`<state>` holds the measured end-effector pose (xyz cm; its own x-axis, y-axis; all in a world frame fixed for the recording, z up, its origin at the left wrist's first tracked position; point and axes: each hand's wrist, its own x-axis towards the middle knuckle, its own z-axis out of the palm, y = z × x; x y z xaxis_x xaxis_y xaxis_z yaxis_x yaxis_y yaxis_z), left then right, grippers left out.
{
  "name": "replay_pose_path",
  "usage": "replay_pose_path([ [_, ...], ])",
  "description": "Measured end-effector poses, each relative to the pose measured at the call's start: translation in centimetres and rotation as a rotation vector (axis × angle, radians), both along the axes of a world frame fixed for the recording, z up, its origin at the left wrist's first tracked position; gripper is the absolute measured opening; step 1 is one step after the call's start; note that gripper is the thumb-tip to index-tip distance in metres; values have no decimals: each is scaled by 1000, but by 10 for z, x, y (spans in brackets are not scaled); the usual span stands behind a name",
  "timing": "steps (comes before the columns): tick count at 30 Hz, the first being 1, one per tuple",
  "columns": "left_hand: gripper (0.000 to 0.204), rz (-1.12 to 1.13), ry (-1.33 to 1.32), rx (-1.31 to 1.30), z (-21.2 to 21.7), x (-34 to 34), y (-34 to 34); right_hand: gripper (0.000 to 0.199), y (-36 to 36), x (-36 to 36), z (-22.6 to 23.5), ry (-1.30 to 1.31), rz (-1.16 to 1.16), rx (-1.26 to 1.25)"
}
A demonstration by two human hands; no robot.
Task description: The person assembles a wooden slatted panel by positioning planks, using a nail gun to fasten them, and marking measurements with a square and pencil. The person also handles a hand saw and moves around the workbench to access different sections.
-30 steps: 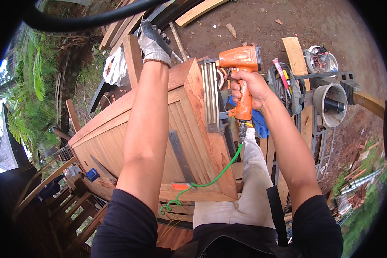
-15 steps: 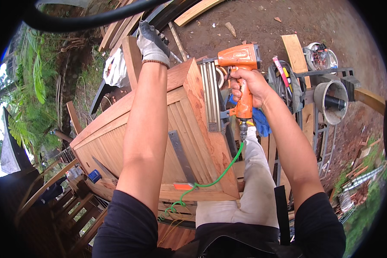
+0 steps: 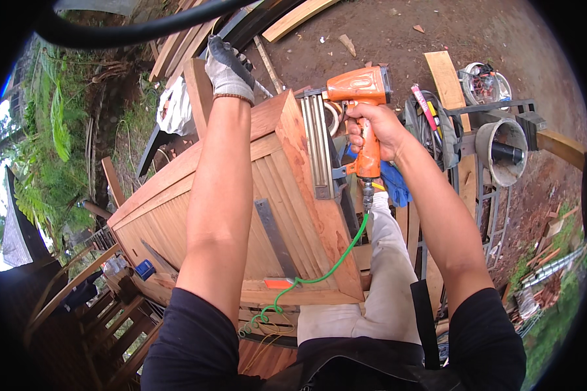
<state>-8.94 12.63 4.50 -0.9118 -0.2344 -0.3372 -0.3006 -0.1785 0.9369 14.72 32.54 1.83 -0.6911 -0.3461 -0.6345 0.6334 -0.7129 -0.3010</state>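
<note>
The right hand (image 3: 372, 127) is clenched around the handle of an orange nail gun (image 3: 357, 88), held against the right-hand edge of a wooden panel (image 3: 293, 195) that lies slanted in front of the person. The gun looks fairly heavy and rigid, with a hard plastic body; its pistol handle is the natural place for a grip, as here. Its body points left toward the panel's edge, while its long metal magazine (image 3: 319, 150) runs down along that edge toward the person. A green air hose (image 3: 332, 260) hangs soft and springy from the handle's foot. The left hand (image 3: 228, 68), in a grey glove, is closed over the panel's far top corner. The panel itself seems stiff and weighty, its long axis running from far right to near left.
</note>
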Motion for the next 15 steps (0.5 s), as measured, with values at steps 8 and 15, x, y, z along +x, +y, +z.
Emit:
replay_pose_path([
  [8,32,-1,-30,-9,5,0,2,17,-8,16,6,3,-66,-12],
  [15,33,0,-10,-22,4,1,3,18,-9,26,4,-14,-77,-26],
])
